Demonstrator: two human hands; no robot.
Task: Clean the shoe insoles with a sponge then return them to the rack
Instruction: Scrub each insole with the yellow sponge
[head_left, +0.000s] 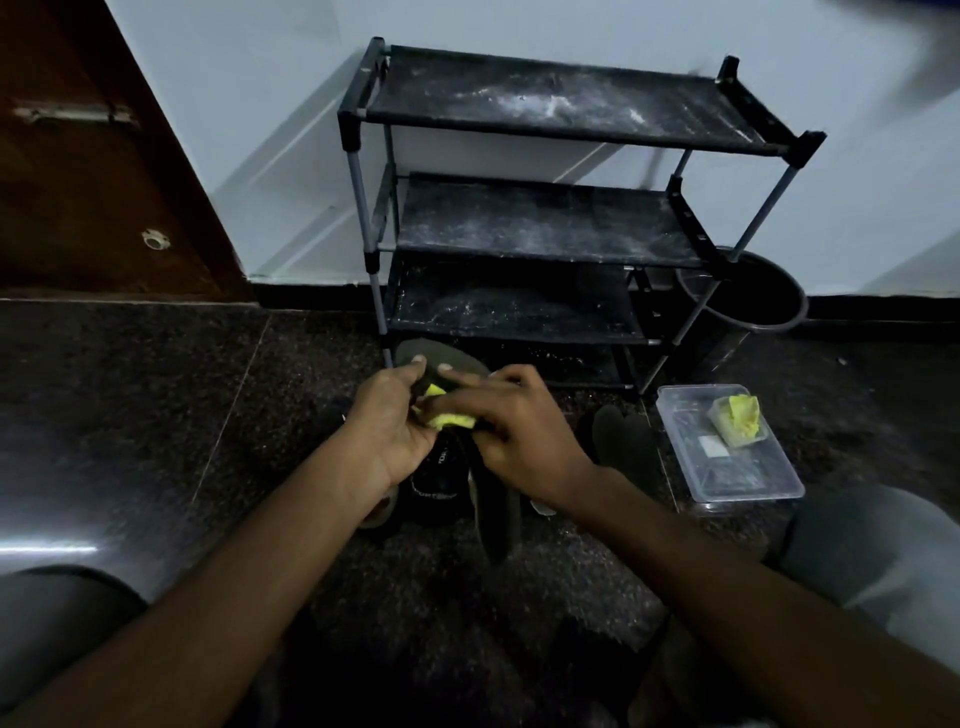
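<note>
A dark insole (447, 358) is held up in front of the black shoe rack (540, 218). My left hand (389, 421) grips its near end, thumb and fingers curled round it. My right hand (514, 426) presses a yellow sponge (452, 418) against the insole, fingers wrapped over the sponge. Two more dark insoles (626, 441) lie on the floor right of my hands. A black shoe (441, 483) sits below my hands, with another dark shoe or insole (496, 514) beside it.
A clear plastic box (727, 452) on the floor at right holds a second yellow sponge (740, 418). A dark round bin (748, 296) stands behind the rack's right legs. A wooden door (104, 156) is at far left. My knees frame the bottom corners.
</note>
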